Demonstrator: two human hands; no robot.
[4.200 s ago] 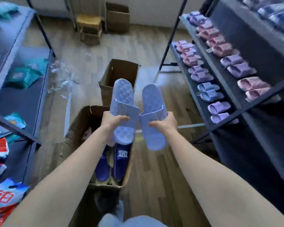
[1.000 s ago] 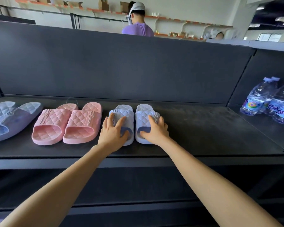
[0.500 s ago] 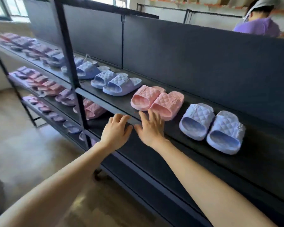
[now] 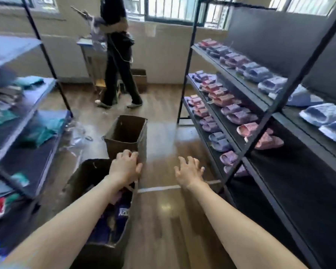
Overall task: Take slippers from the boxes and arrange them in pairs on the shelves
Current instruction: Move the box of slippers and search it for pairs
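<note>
Both my hands are empty and stretched out over the floor. My left hand [image 4: 125, 167] hovers above the near cardboard box [image 4: 85, 175], fingers loosely bent. That box holds dark blue slippers [image 4: 118, 216]. My right hand [image 4: 189, 172] hangs over the wooden floor with fingers spread. The dark shelf rack [image 4: 246, 150] on the right carries pairs of pink, purple and blue slippers on its tiers. A light blue pair [image 4: 324, 121] lies on the top tier at the far right.
A second, seemingly empty cardboard box [image 4: 126, 133] stands just beyond the first. A person in dark trousers [image 4: 120, 74] walks at the back by the windows. Another rack [image 4: 27, 113] with packaged goods lines the left side. Plastic wrap [image 4: 76, 133] litters the floor.
I set the light blue pair on the shelf and let go. My view has swung left from the shelf to the aisle and boxes, with both hands now empty over the box and floor.
</note>
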